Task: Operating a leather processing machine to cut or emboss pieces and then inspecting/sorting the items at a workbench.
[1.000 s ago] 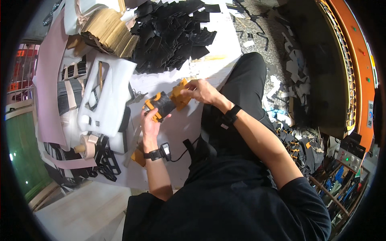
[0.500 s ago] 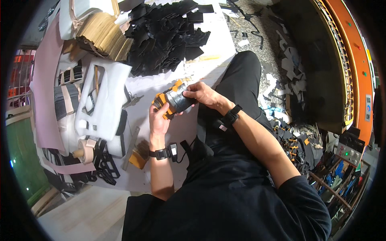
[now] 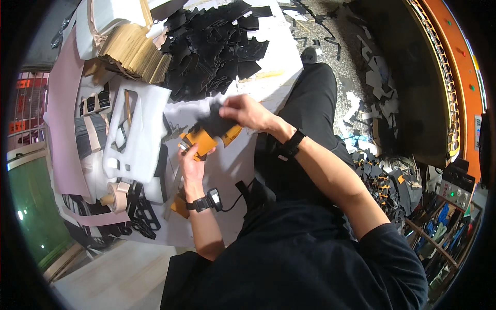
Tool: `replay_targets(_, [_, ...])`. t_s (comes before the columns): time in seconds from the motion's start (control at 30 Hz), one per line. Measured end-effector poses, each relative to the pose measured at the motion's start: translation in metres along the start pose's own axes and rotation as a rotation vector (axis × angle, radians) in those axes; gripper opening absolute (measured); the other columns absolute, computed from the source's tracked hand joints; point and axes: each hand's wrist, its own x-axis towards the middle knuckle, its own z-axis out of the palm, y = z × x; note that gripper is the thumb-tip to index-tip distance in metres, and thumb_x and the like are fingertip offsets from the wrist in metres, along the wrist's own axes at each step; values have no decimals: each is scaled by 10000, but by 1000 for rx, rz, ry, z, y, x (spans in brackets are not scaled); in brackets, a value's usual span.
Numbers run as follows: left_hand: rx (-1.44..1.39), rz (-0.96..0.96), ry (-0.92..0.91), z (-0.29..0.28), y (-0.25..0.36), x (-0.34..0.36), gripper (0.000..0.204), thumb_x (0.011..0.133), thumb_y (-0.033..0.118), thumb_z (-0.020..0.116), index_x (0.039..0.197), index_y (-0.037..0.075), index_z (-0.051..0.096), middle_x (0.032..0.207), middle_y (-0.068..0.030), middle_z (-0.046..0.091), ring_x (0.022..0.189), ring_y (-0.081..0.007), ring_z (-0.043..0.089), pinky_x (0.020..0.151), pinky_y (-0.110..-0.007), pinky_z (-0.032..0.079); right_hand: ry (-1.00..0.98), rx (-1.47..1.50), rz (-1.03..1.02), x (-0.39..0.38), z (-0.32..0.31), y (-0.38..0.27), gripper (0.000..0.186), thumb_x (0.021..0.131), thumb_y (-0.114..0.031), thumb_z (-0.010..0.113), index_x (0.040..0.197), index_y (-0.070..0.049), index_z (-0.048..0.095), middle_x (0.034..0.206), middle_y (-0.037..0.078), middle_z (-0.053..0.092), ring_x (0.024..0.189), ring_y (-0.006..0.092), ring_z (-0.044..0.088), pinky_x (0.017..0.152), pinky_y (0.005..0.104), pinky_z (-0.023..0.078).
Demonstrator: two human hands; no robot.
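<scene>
My left hand (image 3: 191,163) grips a small stack of orange-yellow cut pieces (image 3: 201,140), thumb on top. Close by on its right, my right hand (image 3: 248,111) pinches a dark flat piece (image 3: 214,120), blurred by motion. Below the right hand's fingers shows another orange piece (image 3: 231,135); whether it hangs from the dark piece or is loose, I cannot tell. Beyond both hands, a heap of black cut pieces (image 3: 212,51) covers the far part of the white table (image 3: 237,160).
On the left lie a white foam sheet (image 3: 139,129), a bundle of tan strips (image 3: 137,51), a tape roll (image 3: 118,199) and a pink sheet (image 3: 64,124). An orange-framed machine (image 3: 457,77) stands at right, with scraps (image 3: 377,77) on the floor beside it.
The dark piece has come away from the orange pieces in my right hand, which moved up and left. My left hand shifted left and down with the orange stack.
</scene>
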Motion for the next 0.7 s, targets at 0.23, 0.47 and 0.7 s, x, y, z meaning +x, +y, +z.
replay_targets(0.23, [47, -35, -37, 32, -14, -4, 399, 1013, -16, 676, 1406, -40, 608, 1298, -184, 734, 1097, -332, 771, 869, -521, 689, -110, -199, 215, -13, 9, 4, 433, 1026, -392, 758, 1124, 27, 804, 887, 107, 782, 686, 163, 702, 631, 311, 586])
replay_targets(0.47, [-97, -102, -20, 53, -26, -2, 344, 1054, 24, 679, 1384, -42, 609, 1298, -150, 721, 1157, -285, 742, 1022, -451, 625, -76, -226, 99, -13, 4, 26, 236, 973, -191, 777, 1056, 30, 776, 916, 79, 806, 731, 151, 714, 658, 309, 582])
replay_targets(0.7, [-57, -23, -6, 45, -23, 1, 306, 1093, 113, 669, 1359, -25, 608, 1305, -149, 714, 1152, -291, 744, 991, -464, 638, -76, -147, 115, -7, 9, 26, 272, 981, -179, 756, 1128, 49, 735, 891, 141, 788, 861, 233, 790, 753, 367, 630])
